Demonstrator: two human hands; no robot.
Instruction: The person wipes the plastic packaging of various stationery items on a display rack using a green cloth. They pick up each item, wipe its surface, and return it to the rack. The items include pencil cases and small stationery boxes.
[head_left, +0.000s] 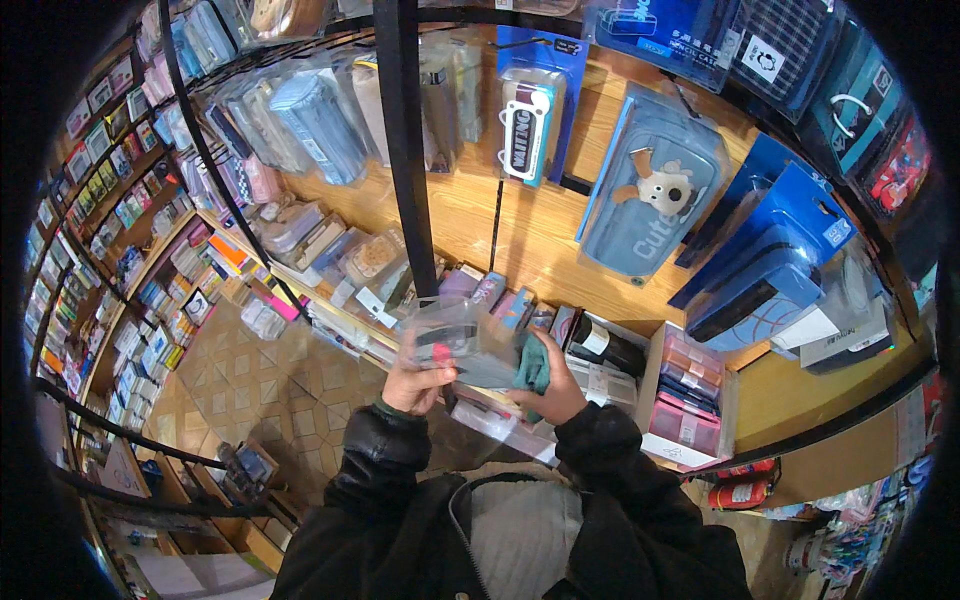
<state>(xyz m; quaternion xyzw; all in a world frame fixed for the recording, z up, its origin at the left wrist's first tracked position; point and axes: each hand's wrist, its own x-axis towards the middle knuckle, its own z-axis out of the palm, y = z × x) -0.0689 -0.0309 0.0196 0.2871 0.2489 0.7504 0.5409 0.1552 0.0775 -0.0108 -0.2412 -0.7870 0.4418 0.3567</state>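
My left hand holds a clear plastic package by its left side, with the thumb on its near edge. Something grey with a pinkish-red spot shows through the film; its kind is hard to tell. In my right hand is a crumpled dark green cloth, pinched between thumb and fingers. The cloth lies against or just beside the package's right end. Both hands are in front of a shelf lined with boxed and bagged pencil cases.
Packaged pencil cases, including a blue one with a dog figure, hang on a wooden back panel. A black upright post stands just beyond the package. At the right sits an open white box of cases; fire extinguishers stand below.
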